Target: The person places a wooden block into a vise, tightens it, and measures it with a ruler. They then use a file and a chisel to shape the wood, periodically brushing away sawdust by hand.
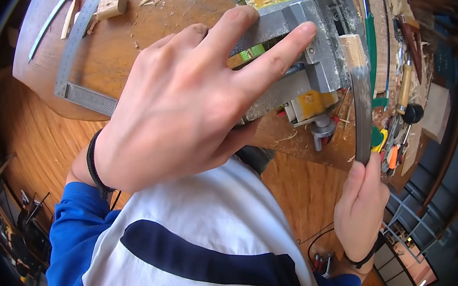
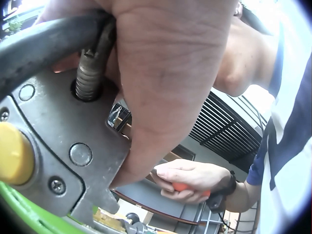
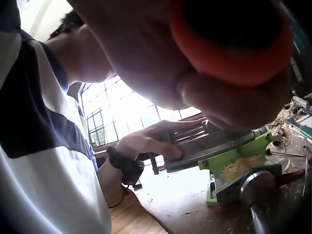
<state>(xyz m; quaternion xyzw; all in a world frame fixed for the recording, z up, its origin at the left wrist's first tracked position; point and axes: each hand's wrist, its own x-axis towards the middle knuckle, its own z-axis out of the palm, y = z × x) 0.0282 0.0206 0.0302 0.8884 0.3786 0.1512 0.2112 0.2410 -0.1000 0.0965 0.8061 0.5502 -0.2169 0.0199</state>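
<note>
My left hand [image 1: 190, 91] rests on a grey metal bench vise [image 1: 319, 52], its index and middle fingers extended across the top. In the left wrist view the thumb lies against the metal body of the vise, beside a threaded screw [image 2: 90, 73]. A pale piece of wood [image 1: 353, 50] sticks out at the vise's right end. My right hand [image 1: 362, 207] grips a flat grey file [image 1: 363, 112] by its orange handle [image 3: 229, 73], the fingers wrapped round it. The file's far end overlaps the wood in the head view.
Left on the wooden workbench [image 1: 157, 29] lie a try square [image 1: 86, 97] and a short wood block [image 1: 112, 6]. A green tool [image 1: 370, 52], a wooden-handled tool [image 1: 405, 86] and several other hand tools crowd the right side among wood shavings.
</note>
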